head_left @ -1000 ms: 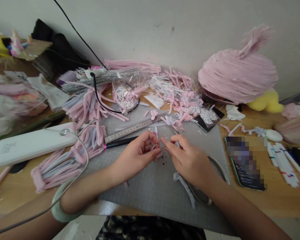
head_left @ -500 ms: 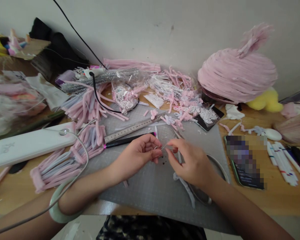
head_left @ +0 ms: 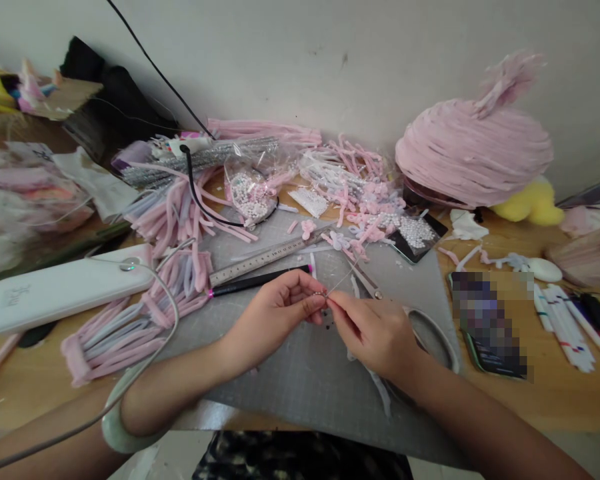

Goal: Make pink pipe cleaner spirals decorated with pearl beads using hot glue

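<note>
My left hand is closed in a pinch on a short string of tiny beads, mostly hidden by the fingers. My right hand meets it fingertip to fingertip, thumb and forefinger pressed together at the end of the beads. From that pinch a thin pale thread slants up to the right. Scissors lie partly under my right hand, their grey handle loop showing beside the wrist. A pale fuzzy strip is on the grey cutting mat below.
A steel ruler and a black pen lie ahead of my left hand. Pink fuzzy stems and a white power bank are at left, its cable crossing my forearm. Bags of beads stand behind; a phone lies right.
My right hand has turned with its knuckles up and its fingertips have come in against the left ones. The thread now slants up to the right, and more of the scissors shows.
</note>
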Action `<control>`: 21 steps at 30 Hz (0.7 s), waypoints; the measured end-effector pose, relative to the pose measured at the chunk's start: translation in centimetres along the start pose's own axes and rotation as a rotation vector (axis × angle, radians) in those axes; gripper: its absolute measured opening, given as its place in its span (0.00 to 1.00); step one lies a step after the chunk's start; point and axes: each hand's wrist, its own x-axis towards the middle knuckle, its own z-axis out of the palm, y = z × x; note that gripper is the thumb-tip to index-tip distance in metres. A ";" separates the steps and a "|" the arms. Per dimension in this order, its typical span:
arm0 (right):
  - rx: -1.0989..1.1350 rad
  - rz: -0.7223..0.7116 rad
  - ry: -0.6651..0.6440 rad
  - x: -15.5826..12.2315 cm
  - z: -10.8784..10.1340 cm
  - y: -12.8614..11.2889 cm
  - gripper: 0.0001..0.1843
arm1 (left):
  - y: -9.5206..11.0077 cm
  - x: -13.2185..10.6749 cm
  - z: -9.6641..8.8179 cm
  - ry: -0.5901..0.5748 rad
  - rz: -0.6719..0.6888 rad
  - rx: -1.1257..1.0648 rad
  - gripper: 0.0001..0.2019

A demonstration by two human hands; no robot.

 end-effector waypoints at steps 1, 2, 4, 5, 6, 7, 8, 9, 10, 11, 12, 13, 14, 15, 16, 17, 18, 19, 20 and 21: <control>-0.032 -0.031 0.022 0.0 0.0 0.0 0.09 | 0.1 0.0 0.0 0.006 -0.011 -0.007 0.05; -0.053 -0.054 0.032 0.0 0.0 0.0 0.09 | 0.1 0.0 0.1 0.012 -0.023 -0.015 0.05; -0.082 -0.081 0.031 0.0 -0.1 0.0 0.09 | 0.1 0.0 0.1 0.029 -0.040 -0.031 0.04; -0.095 -0.092 0.028 0.0 -0.1 0.0 0.09 | 0.1 0.0 0.1 0.037 -0.046 -0.038 0.04; -0.111 -0.103 0.026 0.1 -0.2 0.0 0.09 | 0.0 0.0 0.1 0.044 -0.051 -0.041 0.04; -0.128 -0.118 0.025 0.1 -0.3 0.0 0.09 | 0.0 0.1 0.1 0.049 -0.054 -0.040 0.04; -0.145 -0.132 0.026 0.1 -0.3 0.0 0.09 | 0.0 0.1 0.1 0.050 -0.055 -0.037 0.04; -0.158 -0.143 0.024 0.1 -0.3 0.0 0.09 | 0.0 0.1 0.1 0.049 -0.054 -0.032 0.04; -0.162 -0.146 0.023 0.1 -0.3 0.0 0.09 | 0.1 0.0 0.1 0.046 -0.051 -0.028 0.04; -0.160 -0.138 0.022 0.1 -0.3 0.0 0.09 | 0.2 0.0 0.1 0.037 -0.047 -0.026 0.04; -0.153 -0.124 0.022 0.1 -0.3 0.1 0.09 | 0.2 0.0 0.1 0.024 -0.042 -0.025 0.04; -0.143 -0.112 0.021 0.1 -0.3 0.1 0.09 | 0.3 0.0 0.1 0.007 -0.036 -0.025 0.04; -0.132 -0.108 0.019 0.1 -0.3 0.2 0.09 | 0.4 0.0 0.1 -0.007 -0.029 -0.025 0.05; -0.128 -0.115 0.015 0.0 -0.3 0.3 0.11 | 0.4 0.0 0.1 -0.016 -0.022 -0.026 0.05; -0.129 -0.129 0.008 0.0 -0.4 0.4 0.11 | 0.4 0.0 0.0 -0.017 -0.015 -0.027 0.05; -0.134 -0.149 -0.001 0.0 -0.4 0.4 0.12 | 0.3 0.0 0.0 -0.014 -0.010 -0.028 0.05; -0.140 -0.165 -0.009 0.0 -0.5 0.5 0.11 | 0.2 0.0 0.0 -0.008 -0.004 -0.032 0.05; -0.147 -0.175 -0.012 -0.1 -0.5 0.6 0.11 | 0.1 0.1 -0.1 -0.006 0.002 -0.041 0.05; -0.155 -0.180 -0.009 -0.1 -0.6 0.7 0.11 | 0.0 0.2 -0.2 -0.011 0.008 -0.055 0.05; -0.160 -0.184 -0.002 -0.1 -0.7 0.9 0.11 | -0.2 0.2 -0.3 -0.025 0.014 -0.074 0.06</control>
